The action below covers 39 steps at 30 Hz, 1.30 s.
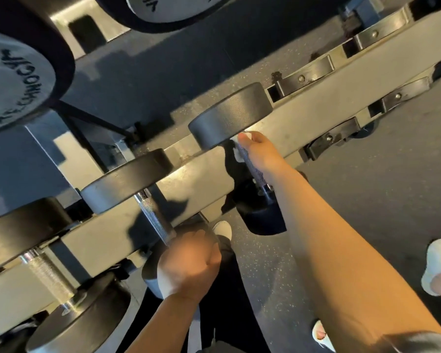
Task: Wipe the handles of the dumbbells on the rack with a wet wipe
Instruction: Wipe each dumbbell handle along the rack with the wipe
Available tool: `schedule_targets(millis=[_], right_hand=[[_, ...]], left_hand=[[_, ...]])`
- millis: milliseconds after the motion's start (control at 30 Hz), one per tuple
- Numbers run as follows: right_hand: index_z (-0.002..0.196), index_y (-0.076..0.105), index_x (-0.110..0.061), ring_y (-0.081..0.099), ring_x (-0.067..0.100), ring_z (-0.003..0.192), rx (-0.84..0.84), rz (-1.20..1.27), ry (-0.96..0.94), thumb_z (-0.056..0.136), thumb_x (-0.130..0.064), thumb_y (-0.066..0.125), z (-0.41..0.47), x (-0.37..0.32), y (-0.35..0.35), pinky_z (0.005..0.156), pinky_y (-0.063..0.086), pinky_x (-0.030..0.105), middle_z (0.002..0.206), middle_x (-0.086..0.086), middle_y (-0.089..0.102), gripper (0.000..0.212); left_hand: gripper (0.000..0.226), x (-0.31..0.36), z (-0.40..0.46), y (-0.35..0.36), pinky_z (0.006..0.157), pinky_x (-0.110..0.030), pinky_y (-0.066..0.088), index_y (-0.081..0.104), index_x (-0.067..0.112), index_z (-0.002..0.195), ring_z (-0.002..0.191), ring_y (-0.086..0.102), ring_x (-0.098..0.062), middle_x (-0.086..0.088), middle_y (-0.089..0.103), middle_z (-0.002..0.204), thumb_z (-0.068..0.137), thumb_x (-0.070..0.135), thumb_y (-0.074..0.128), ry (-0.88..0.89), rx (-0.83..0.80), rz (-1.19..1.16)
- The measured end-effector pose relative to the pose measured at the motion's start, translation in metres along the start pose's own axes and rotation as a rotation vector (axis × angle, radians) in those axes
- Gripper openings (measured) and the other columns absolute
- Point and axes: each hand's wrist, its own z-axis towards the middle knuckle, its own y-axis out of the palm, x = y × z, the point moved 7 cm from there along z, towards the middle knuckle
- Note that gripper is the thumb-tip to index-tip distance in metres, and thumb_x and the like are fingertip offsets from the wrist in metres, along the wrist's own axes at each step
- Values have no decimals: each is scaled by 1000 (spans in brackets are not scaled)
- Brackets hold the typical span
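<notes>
Three black dumbbells lie across the grey rack rail (204,171). My right hand (259,152) grips the knurled handle (251,165) of the right-most dumbbell (231,114), with a white wet wipe (239,146) wrapped between fingers and metal. My left hand (189,263) rests curled over the near head of the middle dumbbell (127,184), just below its bare knurled handle (154,217). It is blurred, and whether it holds anything is unclear. A third dumbbell's handle (50,276) shows at lower left.
Larger dumbbell heads with pale printed end caps (15,80) hang on an upper tier at top left. Empty black saddles (313,70) line the rail to the right. Speckled dark floor (379,187) lies on the right, with my sandalled feet (438,266) on it.
</notes>
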Motion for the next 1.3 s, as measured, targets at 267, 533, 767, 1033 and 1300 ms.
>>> schedule_targets(millis=[267, 533, 767, 1033, 1300], right_hand=[[130, 50, -25, 53, 20, 110, -101, -277, -39, 104, -37, 32, 4, 19, -27, 106, 36, 36, 123, 1, 56, 34], [127, 52, -5, 46, 29, 120, -293, -1034, 65, 97, -7, 38, 0, 32, -45, 99, 36, 36, 129, 14, 52, 33], [100, 64, -25, 53, 23, 104, 75, -338, -59, 95, -7, 47, 4, 15, -47, 91, 45, 33, 115, 7, 59, 24], [105, 64, -3, 53, 8, 85, 495, -548, -610, 93, -4, 52, -40, -8, -6, 84, 42, 24, 94, 4, 58, 18], [89, 73, -1, 62, 28, 77, 317, -1348, -811, 60, 0, 82, -51, -2, 25, 57, 51, 29, 97, 13, 65, 31]], left_hand=[[32, 1, 3, -7, 48, -27, 43, 71, 19, 89, 56, 61, -23, -1, 65, 74, 77, 43, 55, 10, 12, 15], [40, -1, 2, -2, 51, -30, 46, 70, 17, 94, 61, 62, -26, -3, 65, 78, 80, 46, 45, 16, -28, -27], [41, 1, 2, -2, 49, -31, 45, 71, 13, 91, 60, 62, -28, -5, 66, 77, 80, 43, 44, 26, 21, -25], [44, 3, 2, -7, 51, -32, 48, 72, 14, 91, 62, 64, -26, -4, 67, 78, 81, 45, 41, 46, -54, -33], [46, 3, 1, -9, 51, -31, 49, 72, 12, 92, 62, 65, -24, -4, 68, 78, 83, 45, 42, 78, -79, -53]])
